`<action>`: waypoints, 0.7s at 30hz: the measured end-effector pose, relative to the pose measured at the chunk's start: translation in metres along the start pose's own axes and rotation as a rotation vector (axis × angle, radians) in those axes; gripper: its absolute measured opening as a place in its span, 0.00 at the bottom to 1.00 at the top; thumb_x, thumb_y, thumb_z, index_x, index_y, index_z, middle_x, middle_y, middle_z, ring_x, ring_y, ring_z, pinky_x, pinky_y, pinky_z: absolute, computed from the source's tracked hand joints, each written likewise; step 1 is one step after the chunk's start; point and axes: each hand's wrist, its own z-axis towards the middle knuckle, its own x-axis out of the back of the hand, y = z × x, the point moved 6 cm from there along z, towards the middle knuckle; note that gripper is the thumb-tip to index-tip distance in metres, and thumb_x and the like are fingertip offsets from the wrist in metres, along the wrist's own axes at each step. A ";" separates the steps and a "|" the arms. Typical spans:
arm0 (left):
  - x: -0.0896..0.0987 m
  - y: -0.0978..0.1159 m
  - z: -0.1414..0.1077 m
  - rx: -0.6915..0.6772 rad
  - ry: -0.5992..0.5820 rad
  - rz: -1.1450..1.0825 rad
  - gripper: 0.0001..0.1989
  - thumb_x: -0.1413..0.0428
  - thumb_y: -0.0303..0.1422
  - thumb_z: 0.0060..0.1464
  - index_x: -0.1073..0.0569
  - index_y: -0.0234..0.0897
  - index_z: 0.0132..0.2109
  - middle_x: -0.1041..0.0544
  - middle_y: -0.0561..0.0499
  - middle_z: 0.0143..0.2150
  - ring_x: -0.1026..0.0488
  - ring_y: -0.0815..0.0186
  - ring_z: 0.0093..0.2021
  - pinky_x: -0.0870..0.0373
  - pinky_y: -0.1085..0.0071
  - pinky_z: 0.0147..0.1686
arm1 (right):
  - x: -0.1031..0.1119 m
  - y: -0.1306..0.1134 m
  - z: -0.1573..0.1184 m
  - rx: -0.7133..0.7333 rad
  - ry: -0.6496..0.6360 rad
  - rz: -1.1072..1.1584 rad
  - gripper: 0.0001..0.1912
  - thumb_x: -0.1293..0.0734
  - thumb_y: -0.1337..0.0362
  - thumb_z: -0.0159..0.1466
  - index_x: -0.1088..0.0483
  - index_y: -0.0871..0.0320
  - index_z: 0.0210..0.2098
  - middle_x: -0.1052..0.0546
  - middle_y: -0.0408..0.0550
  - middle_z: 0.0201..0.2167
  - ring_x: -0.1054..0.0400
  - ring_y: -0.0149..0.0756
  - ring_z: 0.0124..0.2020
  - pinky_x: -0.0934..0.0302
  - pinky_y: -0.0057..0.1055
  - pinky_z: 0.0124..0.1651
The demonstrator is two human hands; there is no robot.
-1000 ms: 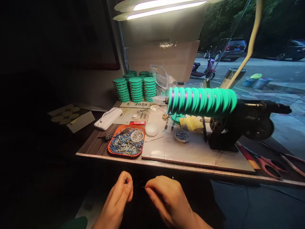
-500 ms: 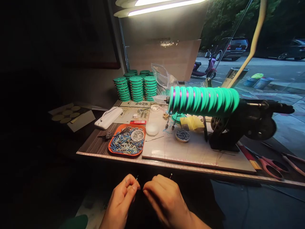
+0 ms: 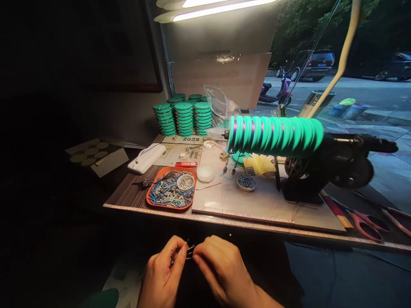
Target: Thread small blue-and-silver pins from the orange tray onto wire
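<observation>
In front of the table edge, both hands are close together. My left hand (image 3: 167,269) is closed in a pinch, thumb against the curled fingers, on several thin dark pieces (image 3: 190,251) with bright parts; they are too small to name. The pieces stick out toward my right hand (image 3: 224,267), whose bent fingertips meet their other end. Its back faces me and hides most of its grip. A tiny pale bead-like tip (image 3: 230,235) shows just above the right knuckles.
An orange tray (image 3: 148,200) holds blue and grey small parts and a dish of silvery bits. To its right are a round white container (image 3: 205,173) and a bowl of dark beads (image 3: 246,182). Green discs (image 3: 272,137) fill a black winding machine (image 3: 305,184). Scissors (image 3: 366,226) lie right.
My hands have drawn closer together, and the thin dark pieces now show between the fingertips. My left hand has turned slightly. The table items stay put.
</observation>
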 end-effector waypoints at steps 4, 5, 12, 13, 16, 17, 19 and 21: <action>0.001 0.003 -0.001 -0.011 0.002 0.005 0.15 0.53 0.43 0.56 0.32 0.39 0.28 0.36 0.57 0.22 0.37 0.69 0.23 0.44 0.76 0.25 | 0.001 0.007 -0.001 -0.085 0.019 0.013 0.13 0.46 0.67 0.64 0.34 0.60 0.27 0.31 0.41 0.21 0.41 0.21 0.24 0.50 0.19 0.28; 0.002 0.004 -0.002 -0.011 0.018 -0.001 0.14 0.53 0.43 0.56 0.32 0.39 0.28 0.36 0.57 0.22 0.37 0.69 0.23 0.44 0.76 0.25 | 0.002 0.009 -0.001 -0.113 0.026 0.010 0.13 0.46 0.67 0.64 0.34 0.60 0.27 0.31 0.42 0.21 0.41 0.21 0.24 0.50 0.19 0.28; 0.004 0.006 -0.003 -0.046 0.035 0.018 0.14 0.53 0.42 0.56 0.32 0.40 0.28 0.36 0.57 0.21 0.37 0.70 0.22 0.44 0.76 0.24 | 0.004 0.013 -0.001 -0.174 0.022 -0.007 0.14 0.46 0.67 0.64 0.33 0.61 0.26 0.31 0.42 0.20 0.39 0.21 0.23 0.50 0.19 0.27; 0.004 0.007 -0.002 -0.059 0.028 0.028 0.14 0.53 0.42 0.56 0.32 0.40 0.28 0.36 0.57 0.22 0.37 0.69 0.22 0.43 0.76 0.24 | 0.005 0.011 0.000 -0.152 0.021 0.001 0.14 0.46 0.66 0.64 0.33 0.60 0.26 0.31 0.41 0.20 0.40 0.21 0.23 0.50 0.19 0.27; 0.006 0.007 0.001 -0.091 0.012 0.061 0.14 0.53 0.41 0.56 0.31 0.40 0.28 0.34 0.57 0.21 0.35 0.69 0.22 0.41 0.77 0.24 | 0.007 0.004 0.002 -0.074 0.028 0.012 0.15 0.46 0.66 0.65 0.34 0.60 0.26 0.31 0.41 0.20 0.41 0.21 0.22 0.51 0.20 0.27; 0.006 0.006 0.001 -0.099 0.007 0.073 0.14 0.53 0.41 0.56 0.31 0.39 0.28 0.34 0.57 0.22 0.34 0.69 0.22 0.41 0.77 0.24 | 0.007 0.003 0.002 -0.061 0.031 0.010 0.15 0.46 0.65 0.65 0.34 0.60 0.27 0.31 0.41 0.20 0.41 0.21 0.22 0.51 0.20 0.27; 0.007 0.005 0.003 -0.111 -0.008 0.099 0.15 0.54 0.41 0.57 0.31 0.39 0.28 0.33 0.56 0.22 0.33 0.68 0.23 0.40 0.77 0.24 | 0.009 0.001 0.003 -0.056 0.037 0.014 0.15 0.46 0.66 0.65 0.34 0.60 0.27 0.31 0.42 0.20 0.42 0.21 0.22 0.51 0.21 0.27; 0.006 0.004 0.003 -0.126 -0.030 0.122 0.15 0.54 0.41 0.57 0.31 0.39 0.29 0.32 0.56 0.22 0.32 0.68 0.23 0.38 0.78 0.24 | 0.009 0.001 0.003 -0.059 0.037 0.028 0.14 0.46 0.66 0.65 0.34 0.60 0.27 0.31 0.42 0.20 0.42 0.21 0.22 0.51 0.20 0.27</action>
